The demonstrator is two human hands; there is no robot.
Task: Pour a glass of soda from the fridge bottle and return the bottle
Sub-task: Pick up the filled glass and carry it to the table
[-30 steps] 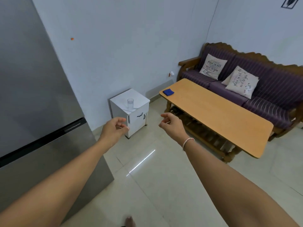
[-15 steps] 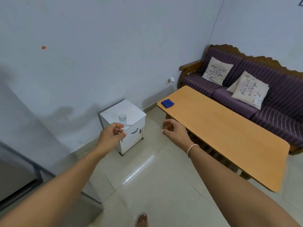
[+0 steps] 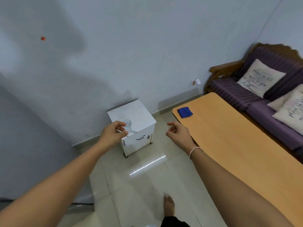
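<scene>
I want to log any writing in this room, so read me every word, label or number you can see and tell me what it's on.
Upper cushion on the sofa: lines of script lettering, too blurred to read.
Lower cushion: dark script lettering, also too blurred to read.
White cabinet, glass, blue cloth, table: no text visible.

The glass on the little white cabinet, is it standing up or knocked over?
Standing up. The glass sits upright on the white cabinet, its round rim facing up. The left hand partly covers it.

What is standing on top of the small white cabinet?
One clear glass stands on the white cabinet; the left hand covers its near corner. The inside is hidden.
</scene>
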